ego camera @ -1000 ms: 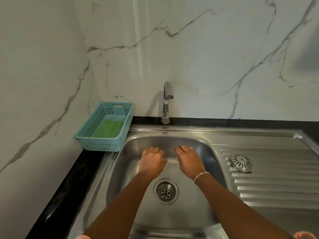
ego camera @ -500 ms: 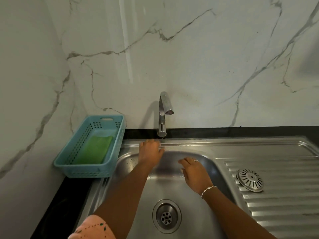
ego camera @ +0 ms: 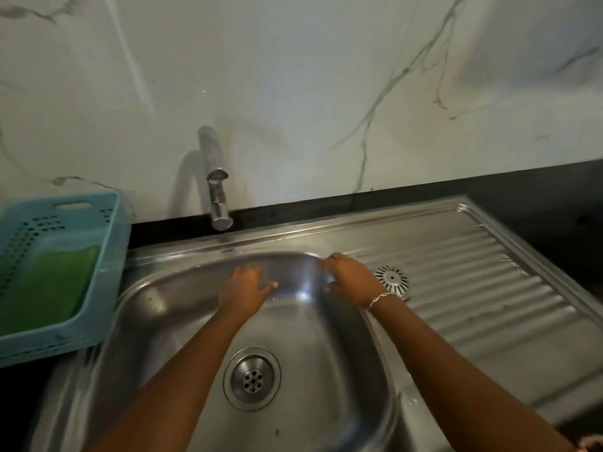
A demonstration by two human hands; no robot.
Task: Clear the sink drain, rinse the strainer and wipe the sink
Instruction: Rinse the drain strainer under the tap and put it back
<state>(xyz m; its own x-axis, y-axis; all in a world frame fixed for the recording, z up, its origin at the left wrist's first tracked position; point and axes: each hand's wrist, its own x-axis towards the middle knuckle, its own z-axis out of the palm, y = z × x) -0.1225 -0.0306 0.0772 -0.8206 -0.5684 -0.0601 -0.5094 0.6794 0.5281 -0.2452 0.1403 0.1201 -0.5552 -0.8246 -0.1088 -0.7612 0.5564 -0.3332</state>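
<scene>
The steel sink (ego camera: 156, 308) has its drain (ego camera: 252, 377) uncovered at the bottom of the basin. The round slotted strainer (ego camera: 393, 278) lies on the ribbed draining board, just right of my right wrist. My left hand (ego camera: 245, 288) lies flat with spread fingers against the basin's back wall. At the basin's back right rim sits my right hand (ego camera: 350, 279), fingers bent, with nothing visible in it. The tap (ego camera: 215, 181) stands behind the basin with no water running.
A light blue plastic basket (ego camera: 107, 243) with a green sponge (ego camera: 49, 288) in it stands on the black counter left of the sink. The ribbed draining board (ego camera: 483, 288) stretches to the right. A marble wall rises behind.
My left hand came down from the back rim near the tap onto the basin's back wall. My right hand moved right, to the rim beside the strainer. The view shifted right.
</scene>
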